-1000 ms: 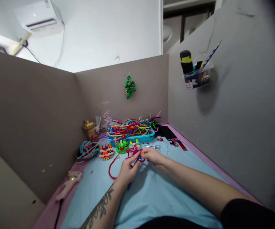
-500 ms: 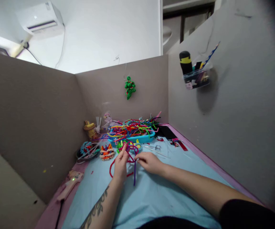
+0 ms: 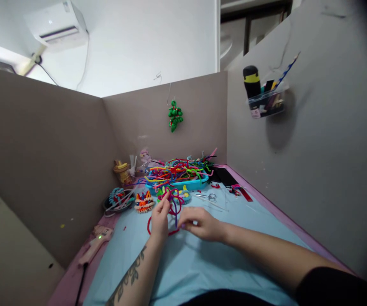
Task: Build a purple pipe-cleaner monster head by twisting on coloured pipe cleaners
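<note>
Magenta and red pipe cleaners (image 3: 148, 224), bent into loops, rise from my left hand (image 3: 160, 219), whose thumb and fingers pinch them together. A purple pipe cleaner (image 3: 176, 216) hangs down from the loops. Its lower end meets the fingertips of my right hand (image 3: 202, 223), which are closed on it in a pinch. One red strand curves below my left hand, above the light blue cloth (image 3: 190, 272). Behind the hands stand a green pipe-cleaner piece (image 3: 160, 194) and a small orange and cream one (image 3: 144, 202), partly beside my left fingers.
A blue tray (image 3: 193, 184) heaped with coloured pipe cleaners stands at the back. Scissors (image 3: 210, 197) lie to its front right, near a red strip (image 3: 245, 194). A dark bowl (image 3: 119, 207) and a pink glue gun (image 3: 92, 248) are on the left. Grey partitions (image 3: 167, 140) surround the table.
My right hand has moved down along the purple pipe cleaner to its lower end. My left hand keeps its pinch on the loops, nearly in place. The view has shifted slightly.
</note>
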Demonstrator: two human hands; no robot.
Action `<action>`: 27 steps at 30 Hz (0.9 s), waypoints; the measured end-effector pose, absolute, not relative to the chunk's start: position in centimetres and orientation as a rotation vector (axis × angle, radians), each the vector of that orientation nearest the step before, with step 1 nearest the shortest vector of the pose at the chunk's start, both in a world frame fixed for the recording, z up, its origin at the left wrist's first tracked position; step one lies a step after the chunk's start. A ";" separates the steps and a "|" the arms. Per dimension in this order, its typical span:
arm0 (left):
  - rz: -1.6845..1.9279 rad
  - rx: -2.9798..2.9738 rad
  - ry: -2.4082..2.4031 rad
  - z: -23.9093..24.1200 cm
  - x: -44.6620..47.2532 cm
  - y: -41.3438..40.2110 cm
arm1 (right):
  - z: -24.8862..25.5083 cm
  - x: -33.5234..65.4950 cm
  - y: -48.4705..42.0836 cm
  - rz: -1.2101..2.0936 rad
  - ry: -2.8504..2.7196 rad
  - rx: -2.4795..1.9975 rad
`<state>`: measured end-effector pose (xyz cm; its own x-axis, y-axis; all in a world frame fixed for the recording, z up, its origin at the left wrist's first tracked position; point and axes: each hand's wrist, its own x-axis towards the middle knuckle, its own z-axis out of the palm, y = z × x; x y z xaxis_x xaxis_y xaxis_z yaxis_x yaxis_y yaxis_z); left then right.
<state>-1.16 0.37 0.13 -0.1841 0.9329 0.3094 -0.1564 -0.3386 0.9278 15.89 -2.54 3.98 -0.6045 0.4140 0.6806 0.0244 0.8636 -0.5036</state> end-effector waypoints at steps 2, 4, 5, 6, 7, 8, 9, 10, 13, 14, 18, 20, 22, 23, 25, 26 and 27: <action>1.627 1.341 1.087 0.2 -1.1 0.2 | 5.9 16.8 -2.6 0.727 -1.920 -0.405; 1.599 1.443 1.151 0.6 -0.9 -0.2 | 7.4 17.6 -2.0 0.881 -1.664 -0.492; 1.586 1.489 1.173 0.8 -0.8 -0.4 | 7.9 18.1 -1.5 0.917 -1.539 -0.517; 1.572 1.530 1.193 1.0 -0.7 -0.6 | 8.3 18.5 -0.8 0.942 -1.423 -0.516; 1.558 1.568 1.209 1.2 -0.6 -0.8 | 8.6 18.9 -0.1 0.950 -1.310 -0.503; 1.542 1.600 1.223 1.3 -0.5 -0.9 | 8.8 19.4 0.7 0.959 -1.215 -0.502; 1.525 1.625 1.233 1.4 -0.4 -1.0 | 8.9 19.9 1.5 0.976 -1.135 -0.507; 1.507 1.646 1.236 1.4 -0.4 -1.1 | 9.0 20.4 2.3 0.998 -1.062 -0.509; 1.464 1.683 1.221 1.2 -0.3 -1.3 | 8.8 22.0 4.6 1.073 -0.904 -0.527; 1.454 1.691 1.213 1.1 -0.3 -1.3 | 8.6 22.5 5.3 1.084 -0.860 -0.547; 1.382 1.725 1.161 1.0 -0.2 -1.6 | 7.6 23.7 7.2 1.118 -0.754 -0.645; 1.366 1.723 1.147 1.1 -0.1 -1.7 | 7.2 23.6 7.4 1.143 -0.747 -0.679; 1.394 1.689 1.164 1.0 0.0 -1.5 | 6.7 23.0 7.2 1.170 -0.779 -0.705; 1.424 1.657 1.181 1.0 -0.1 -1.4 | 6.4 22.5 6.9 1.185 -0.816 -0.713; 1.499 1.561 1.208 0.8 -0.2 -0.9 | 5.7 21.3 6.2 1.218 -0.931 -0.720; 1.533 1.508 1.212 0.7 -0.3 -0.7 | 5.2 20.7 5.8 1.224 -1.013 -0.730; 1.563 1.459 1.210 0.6 -0.4 -0.5 | 4.7 20.0 5.4 1.213 -1.111 -0.746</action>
<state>-0.36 -0.49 0.64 -0.1489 0.9214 0.3590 0.1165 -0.3441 0.9317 19.96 5.37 4.67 -0.0224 0.9664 0.2559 -0.3399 0.2333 -0.9111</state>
